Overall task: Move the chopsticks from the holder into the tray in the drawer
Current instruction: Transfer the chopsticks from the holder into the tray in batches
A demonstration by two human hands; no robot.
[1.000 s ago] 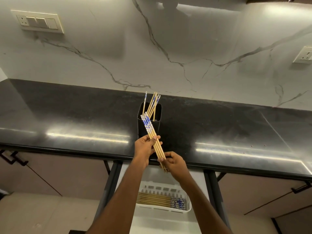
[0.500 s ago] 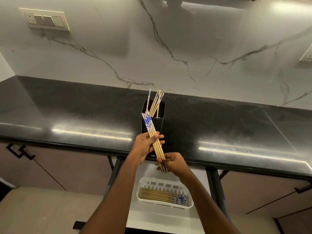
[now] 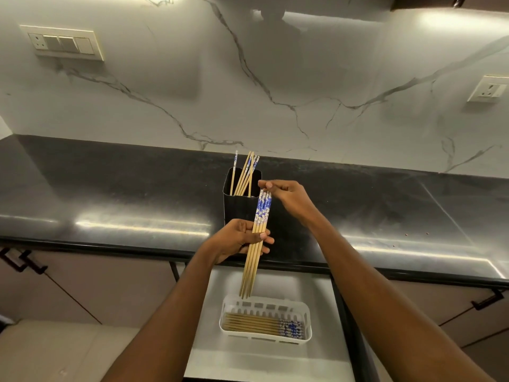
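Step in hand, as judged: collecting a further lot from the holder while a bundle is already held. To do it well, the black countertop (image 3: 110, 194) should carry the holder without it tipping; the free hand ought to pinch the standing sticks near their tops and draw them straight up, clear of the rim; the held bundle should be kept tight and its lower tips kept off the tray wall until release; lay the sticks lengthwise, patterned ends to the right, to match those already placed.

The open drawer (image 3: 275, 359) sits below the counter edge, pale inside; the white slotted tray (image 3: 307, 315) rests in it, holding a flat row of chopsticks laid side to side.

The black holder (image 3: 237, 205) stands upright on the counter, square-mouthed; several chopsticks (image 3: 243, 175) lean inside it, tops above the rim.

The left hand (image 3: 237, 239) is closed around a bundle (image 3: 260, 230) of about four sticks at mid-length, nearly upright, lower tips hanging just above the tray's far wall.

The right hand (image 3: 289, 197) is empty, fingers loosely extended toward the holder's rim, just beside the bundle's tops; contact with either cannot be told.

The sticks are slim pale wood; upper ends carry a blue-and-white pattern.
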